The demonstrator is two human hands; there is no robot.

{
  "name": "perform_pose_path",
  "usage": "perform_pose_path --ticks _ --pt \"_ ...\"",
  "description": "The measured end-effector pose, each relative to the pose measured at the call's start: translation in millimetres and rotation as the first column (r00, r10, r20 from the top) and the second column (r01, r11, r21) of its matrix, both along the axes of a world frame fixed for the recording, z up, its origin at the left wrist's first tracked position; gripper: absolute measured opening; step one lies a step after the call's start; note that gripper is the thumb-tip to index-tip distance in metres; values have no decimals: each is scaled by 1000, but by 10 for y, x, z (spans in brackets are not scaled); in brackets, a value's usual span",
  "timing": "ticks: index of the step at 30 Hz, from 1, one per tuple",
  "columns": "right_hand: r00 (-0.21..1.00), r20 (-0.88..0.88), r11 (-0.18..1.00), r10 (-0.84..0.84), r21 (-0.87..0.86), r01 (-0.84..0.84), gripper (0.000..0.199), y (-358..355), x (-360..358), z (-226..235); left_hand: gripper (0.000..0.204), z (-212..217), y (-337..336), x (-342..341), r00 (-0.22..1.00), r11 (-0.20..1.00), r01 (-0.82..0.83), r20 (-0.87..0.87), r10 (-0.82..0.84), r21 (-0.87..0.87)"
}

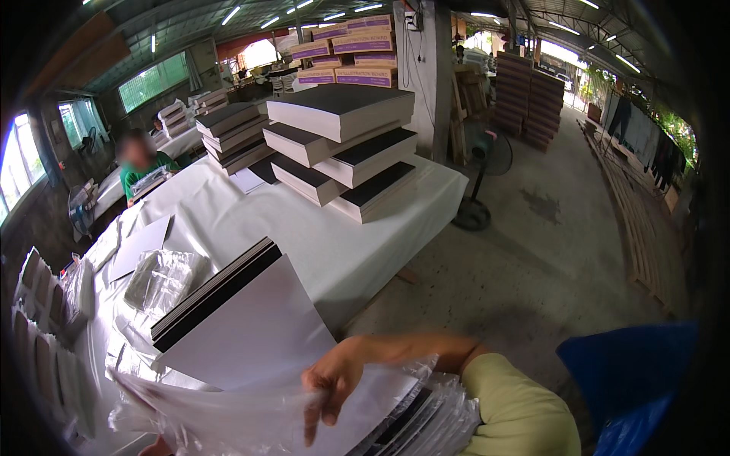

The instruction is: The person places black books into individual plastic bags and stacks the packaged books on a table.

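My right hand (334,380) reaches in from the right, its fingers pointing down and apart over a clear plastic bag (220,414). The bag stretches across the bottom, above a white sheet. Only a sliver of my left hand (156,447) shows at the lower edge beside the bag; its fingers are mostly hidden. Just beyond the bag, a slanted stack of white-faced boards with black backs (251,323) lies on the white-covered table (334,262). Close to my right forearm sit several plastic-wrapped boards (433,422) with dark edges.
Folded clear plastic bags (163,281) lie left of the boards. Tall black-topped board stacks (342,144) stand at the table's far end. A person in green (144,167) is at the far left. A pedestal fan (479,175) stands past the table; something blue (631,372) is at right.
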State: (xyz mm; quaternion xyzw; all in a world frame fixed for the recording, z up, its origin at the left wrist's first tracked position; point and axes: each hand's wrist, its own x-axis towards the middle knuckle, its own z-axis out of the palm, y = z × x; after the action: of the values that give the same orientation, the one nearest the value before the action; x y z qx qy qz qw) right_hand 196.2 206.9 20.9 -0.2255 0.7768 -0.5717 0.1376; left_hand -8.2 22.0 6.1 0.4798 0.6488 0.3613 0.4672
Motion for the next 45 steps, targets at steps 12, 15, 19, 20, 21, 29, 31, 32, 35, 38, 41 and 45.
perform_pose_path --ticks 12,15,19,20,21,29,31,32,35,38,41,45 --pt "985 110 312 -134 -939 147 37 259 209 -327 37 276 -173 -389 955 953 -265 -96 281 149" --pt "897 237 683 -373 -585 438 35 44 189 -219 38 381 -280 -566 912 912 -368 -122 392 180" --pt "611 182 578 -771 -205 790 29 169 102 34 40 364 -350 -467 918 922 -355 -129 375 158" --pt "529 159 476 -833 -279 834 26 234 89 90 41 347 -334 -402 924 928 -340 -126 360 152" --pt "428 154 358 -890 -345 868 23 298 75 93 41 308 -258 -361 935 938 -316 -119 334 144" --pt "-423 -585 -325 -692 -271 906 24 354 -52 87 53 157 382 -209 592 586 -226 -368 717 778" --pt "-480 -729 -301 -489 -375 877 32 398 -22 113 56 244 624 -82 316 352 -313 -252 915 882" --pt "-454 -738 -293 -499 -350 890 35 404 -83 102 56 215 635 -165 278 314 -247 -243 929 917" --pt "-407 -761 -272 -505 -307 912 41 478 -172 29 57 220 567 -192 286 315 -160 -262 922 936" --pt "-435 -757 -258 -487 -351 900 41 461 -161 24 45 139 466 -204 299 237 -128 -191 935 963" --pt "-482 -789 -167 -381 -454 875 33 421 -135 87 32 336 218 -279 596 385 -357 -110 795 851" --pt "-372 -709 -165 -599 -346 924 25 404 -35 206 14 576 70 -459 776 679 -623 199 598 389"
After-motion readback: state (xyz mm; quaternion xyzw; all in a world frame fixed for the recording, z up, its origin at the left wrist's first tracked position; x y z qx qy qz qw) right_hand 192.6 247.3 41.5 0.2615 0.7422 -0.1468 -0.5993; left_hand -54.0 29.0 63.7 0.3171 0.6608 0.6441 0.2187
